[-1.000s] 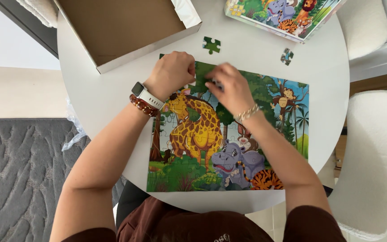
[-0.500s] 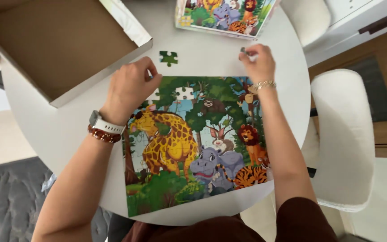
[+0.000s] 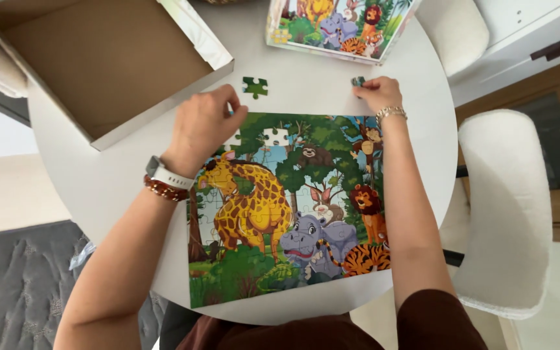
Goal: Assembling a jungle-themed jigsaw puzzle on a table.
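Seen from above, one round white table (image 3: 85,188) carries a nearly finished jigsaw puzzle (image 3: 293,207), a flat cardboard rectangle printed with cartoon jungle animals. Two piece-shaped gaps show white near the puzzle's far edge.

Two loose pieces lie beyond that edge. One green puzzle piece (image 3: 255,86), with knobs and notches, rests alone on the table toward the far left, just beside the left hand's fingertips. A second dark piece (image 3: 358,81) sits toward the far right, pinched at the fingertips of the right hand (image 3: 378,94), whose grip is closed on it.

The left hand (image 3: 203,124) is loosely curled, knuckles up, resting on the puzzle's far left corner; whether its grip holds anything cannot be told. That wrist wears one white-strapped watch and one brown beaded bracelet; the right wrist wears one gold chain bracelet.

At the far left edge sits one open brown cardboard box tray (image 3: 98,58). At the far edge lies one glossy printed box lid (image 3: 338,26).
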